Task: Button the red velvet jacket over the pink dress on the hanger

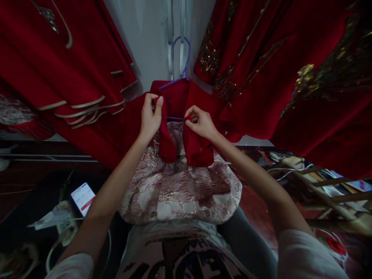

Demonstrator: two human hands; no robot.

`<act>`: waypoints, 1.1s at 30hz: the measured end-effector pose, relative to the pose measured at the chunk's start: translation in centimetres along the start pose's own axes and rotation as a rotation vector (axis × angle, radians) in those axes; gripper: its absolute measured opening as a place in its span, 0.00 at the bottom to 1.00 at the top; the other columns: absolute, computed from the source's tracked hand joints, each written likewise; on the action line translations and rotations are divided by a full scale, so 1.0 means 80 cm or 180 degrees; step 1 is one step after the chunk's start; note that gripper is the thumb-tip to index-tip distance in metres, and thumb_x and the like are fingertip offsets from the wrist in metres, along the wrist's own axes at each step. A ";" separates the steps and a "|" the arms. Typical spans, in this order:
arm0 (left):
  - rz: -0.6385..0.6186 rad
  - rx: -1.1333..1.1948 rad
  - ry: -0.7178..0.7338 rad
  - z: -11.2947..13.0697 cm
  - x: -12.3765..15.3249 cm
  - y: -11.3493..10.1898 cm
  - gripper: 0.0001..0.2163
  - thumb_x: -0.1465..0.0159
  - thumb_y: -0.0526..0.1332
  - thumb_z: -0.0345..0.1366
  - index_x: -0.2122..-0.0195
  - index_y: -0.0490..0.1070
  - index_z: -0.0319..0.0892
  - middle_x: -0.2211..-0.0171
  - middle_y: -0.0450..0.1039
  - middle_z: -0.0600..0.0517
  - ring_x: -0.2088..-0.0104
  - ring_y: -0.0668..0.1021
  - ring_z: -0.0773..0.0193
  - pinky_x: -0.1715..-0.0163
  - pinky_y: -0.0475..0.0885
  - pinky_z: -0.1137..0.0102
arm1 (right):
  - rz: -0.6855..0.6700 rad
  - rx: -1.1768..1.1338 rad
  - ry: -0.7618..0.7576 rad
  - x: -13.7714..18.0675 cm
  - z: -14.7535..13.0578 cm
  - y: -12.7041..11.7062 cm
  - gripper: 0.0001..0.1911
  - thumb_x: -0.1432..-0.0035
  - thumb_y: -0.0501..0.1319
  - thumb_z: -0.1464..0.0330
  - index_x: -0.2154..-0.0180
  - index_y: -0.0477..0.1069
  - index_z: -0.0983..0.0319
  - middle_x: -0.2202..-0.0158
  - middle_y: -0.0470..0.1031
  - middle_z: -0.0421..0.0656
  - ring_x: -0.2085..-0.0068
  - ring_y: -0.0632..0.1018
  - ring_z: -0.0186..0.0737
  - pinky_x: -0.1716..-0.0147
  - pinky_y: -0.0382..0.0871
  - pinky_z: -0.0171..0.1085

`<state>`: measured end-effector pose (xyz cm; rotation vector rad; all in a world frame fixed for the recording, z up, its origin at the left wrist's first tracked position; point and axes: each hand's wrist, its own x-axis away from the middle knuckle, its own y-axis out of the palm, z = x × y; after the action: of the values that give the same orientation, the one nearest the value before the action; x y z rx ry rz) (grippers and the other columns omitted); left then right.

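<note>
In front of me a small red jacket (199,149) hangs on a purple hanger (187,62), its front parted. Below it spreads a pale pink and brown patterned skirt (174,193) with a glittering surface, reaching over my lap. My left hand (151,116) pinches the left front edge of the jacket near the collar. Opposite it, my right hand (200,122) has thumb and fingertips closed on the right front edge. Whether a small fastener or needle is between those fingertips is too small to tell. The hanger's lower bar shows between both edges.
Red garments with pale trim (87,104) hang at left, and red gold-embroidered ones (290,89) at right. A lit phone (83,198) and a white power strip (65,221) lie at lower left. A wooden rack (325,197) with papers and cables stands at right.
</note>
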<state>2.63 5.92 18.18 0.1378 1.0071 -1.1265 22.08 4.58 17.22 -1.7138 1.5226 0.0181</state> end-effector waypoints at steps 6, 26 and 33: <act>-0.0636 0.0458 0.0402 0.040 0.011 0.029 0.11 0.33 0.56 0.47 0.59 0.68 0.45 0.63 0.73 0.50 0.62 0.75 0.64 0.60 0.70 0.69 | -0.0188 0.0185 -0.0078 0.010 0.000 0.024 0.12 0.52 0.59 0.69 0.62 0.63 0.58 0.68 0.73 0.41 0.68 0.75 0.41 0.64 0.72 0.41; -0.0396 0.1020 0.0072 -0.001 0.069 0.033 0.18 0.40 0.64 0.30 0.48 0.70 0.46 0.63 0.74 0.53 0.62 0.78 0.68 0.57 0.74 0.70 | -0.0280 -0.1244 -0.0126 0.027 0.021 0.000 0.16 0.41 0.63 0.58 0.54 0.73 0.59 0.59 0.78 0.43 0.57 0.79 0.38 0.55 0.75 0.39; -0.0352 0.1543 -0.0342 -0.004 0.065 0.039 0.07 0.42 0.66 0.31 0.63 0.70 0.41 0.64 0.77 0.51 0.61 0.80 0.67 0.58 0.75 0.71 | -0.0013 -0.0382 -0.0602 0.030 0.002 -0.003 0.17 0.35 0.56 0.62 0.47 0.71 0.56 0.53 0.77 0.45 0.56 0.78 0.38 0.54 0.75 0.39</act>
<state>5.21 4.02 13.06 0.4089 0.6375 -1.4500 22.98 2.73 16.00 -1.7553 1.4019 0.2672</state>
